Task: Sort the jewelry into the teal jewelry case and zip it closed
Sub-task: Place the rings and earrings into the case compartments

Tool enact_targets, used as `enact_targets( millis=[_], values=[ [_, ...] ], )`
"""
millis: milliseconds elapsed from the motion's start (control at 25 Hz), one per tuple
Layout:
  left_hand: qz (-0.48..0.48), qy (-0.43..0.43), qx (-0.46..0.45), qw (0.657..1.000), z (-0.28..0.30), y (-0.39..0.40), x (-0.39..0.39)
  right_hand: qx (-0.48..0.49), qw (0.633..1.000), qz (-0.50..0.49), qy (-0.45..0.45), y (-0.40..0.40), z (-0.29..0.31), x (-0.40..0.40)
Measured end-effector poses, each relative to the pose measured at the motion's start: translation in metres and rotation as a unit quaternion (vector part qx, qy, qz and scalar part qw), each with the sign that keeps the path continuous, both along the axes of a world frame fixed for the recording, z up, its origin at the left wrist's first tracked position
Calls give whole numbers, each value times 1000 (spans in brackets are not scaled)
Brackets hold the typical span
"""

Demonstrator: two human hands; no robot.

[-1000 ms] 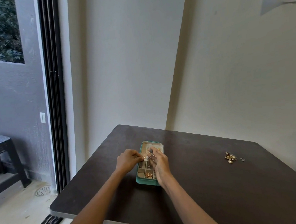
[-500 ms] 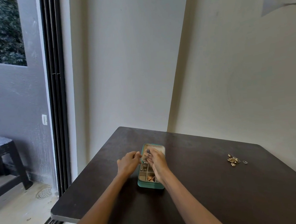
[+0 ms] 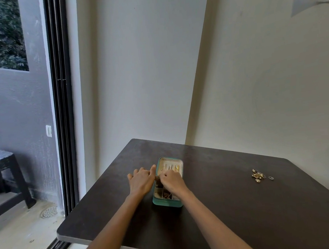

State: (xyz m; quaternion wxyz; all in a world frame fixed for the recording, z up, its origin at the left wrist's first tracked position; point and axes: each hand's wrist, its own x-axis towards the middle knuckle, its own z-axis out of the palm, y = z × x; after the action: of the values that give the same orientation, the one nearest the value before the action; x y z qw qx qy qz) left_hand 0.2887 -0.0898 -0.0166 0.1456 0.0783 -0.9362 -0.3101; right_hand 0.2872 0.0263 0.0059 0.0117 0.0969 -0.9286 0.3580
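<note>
Teal jewelry case (image 3: pixel 168 202) lies unzipped mid-desk (image 3: pixel 230 228). Left hand (image 3: pixel 142 180) rests at its rim, fingers loose; right hand (image 3: pixel 172 180) curled inside, contents unclear. Sorting underway; next, fetch loose jewelry (image 3: pixel 258 174) well right.

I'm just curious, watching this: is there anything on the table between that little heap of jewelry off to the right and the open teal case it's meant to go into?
Nothing visible. Only bare dark table lies between the jewelry pile and the teal case. Both hands are at the case.
</note>
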Motion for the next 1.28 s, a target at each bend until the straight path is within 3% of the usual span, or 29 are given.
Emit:
enact_targets(
  millis=[160, 560, 720, 1000, 1160, 1280],
  values=[
    [9, 9, 3, 1000, 1, 1, 2, 25, 999, 34, -9, 4, -1, -3],
    [-6, 25, 5, 1000, 11, 16, 1, -115, 993, -8, -28, 28, -1, -6],
    [-86, 100, 35, 991, 26, 80, -11, -186, 979, -75, 46, 73, 6, -8],
    [-208, -5, 205, 956, 2, 244, -44, -189, 945, -251, 89, 215, -24, -21],
    [-254, -25, 175, 951, -15, 309, -61, -178, 909, -362, 100, 286, -41, -43],
    [-273, -7, 86, 958, -24, 336, -87, -143, 913, -368, 104, 319, -43, -62]
  ],
)
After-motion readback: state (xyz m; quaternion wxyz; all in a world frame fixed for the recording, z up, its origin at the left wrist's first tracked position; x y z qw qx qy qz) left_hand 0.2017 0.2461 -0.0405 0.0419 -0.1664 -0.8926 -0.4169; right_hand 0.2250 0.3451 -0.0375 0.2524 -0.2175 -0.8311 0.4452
